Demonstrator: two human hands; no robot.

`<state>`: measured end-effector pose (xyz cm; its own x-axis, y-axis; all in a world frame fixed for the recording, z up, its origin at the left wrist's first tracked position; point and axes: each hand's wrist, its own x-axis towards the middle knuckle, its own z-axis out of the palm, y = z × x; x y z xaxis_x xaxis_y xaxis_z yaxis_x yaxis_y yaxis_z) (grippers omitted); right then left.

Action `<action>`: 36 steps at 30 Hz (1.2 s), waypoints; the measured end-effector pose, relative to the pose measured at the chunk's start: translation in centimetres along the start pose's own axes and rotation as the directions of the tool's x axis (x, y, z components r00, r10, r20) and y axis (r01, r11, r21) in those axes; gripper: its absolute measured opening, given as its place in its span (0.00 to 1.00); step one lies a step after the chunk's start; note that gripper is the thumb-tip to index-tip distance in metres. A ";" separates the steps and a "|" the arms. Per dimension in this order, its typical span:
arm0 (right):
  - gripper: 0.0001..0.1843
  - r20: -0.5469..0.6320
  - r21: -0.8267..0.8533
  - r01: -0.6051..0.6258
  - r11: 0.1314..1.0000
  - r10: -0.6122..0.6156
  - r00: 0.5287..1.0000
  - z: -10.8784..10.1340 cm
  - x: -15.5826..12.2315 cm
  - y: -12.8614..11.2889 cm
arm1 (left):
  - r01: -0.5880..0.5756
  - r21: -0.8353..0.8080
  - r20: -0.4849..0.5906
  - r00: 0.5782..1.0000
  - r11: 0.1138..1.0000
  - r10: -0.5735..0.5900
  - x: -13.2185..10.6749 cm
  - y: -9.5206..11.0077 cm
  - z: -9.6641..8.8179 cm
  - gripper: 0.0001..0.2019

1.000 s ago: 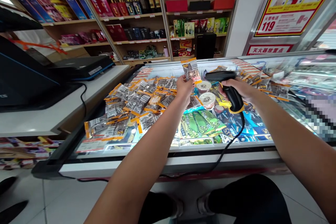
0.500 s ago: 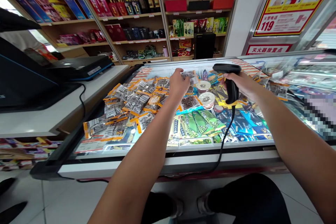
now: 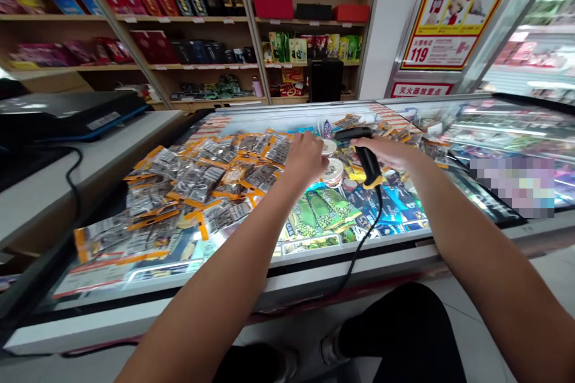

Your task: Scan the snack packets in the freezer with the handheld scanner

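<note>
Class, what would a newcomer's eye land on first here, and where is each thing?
The spread of silver-and-orange snack packets covering the left of the glass-topped freezer stands out first. At the centre, the right hand grips a black barcode scanner, with the left hand beside it over the packets. A red-and-yellow poster hangs top right.

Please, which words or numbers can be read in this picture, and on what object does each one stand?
"119": on the yellow poster.
"灭火器放置点": on the red sign below it.
Too small or blurred to read: the smaller print on the poster, the print on the packets, the shelf tags, and any label on the scanner.
</note>
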<state>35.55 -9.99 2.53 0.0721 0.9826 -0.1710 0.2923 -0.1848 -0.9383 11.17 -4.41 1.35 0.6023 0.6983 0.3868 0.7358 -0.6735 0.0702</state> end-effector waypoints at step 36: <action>0.25 -0.207 -0.040 0.057 0.998 -0.064 0.976 -0.1 1.5 0.4 | -0.017 -0.219 0.075 0.997 0.976 0.035 0.0 1.6 1.6 0.37</action>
<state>35.89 -8.54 1.91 0.2491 0.9674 -0.0447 0.3342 -0.1292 -0.9336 12.83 -5.08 -0.05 0.6490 0.6909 0.3186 0.6398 -0.7222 0.2629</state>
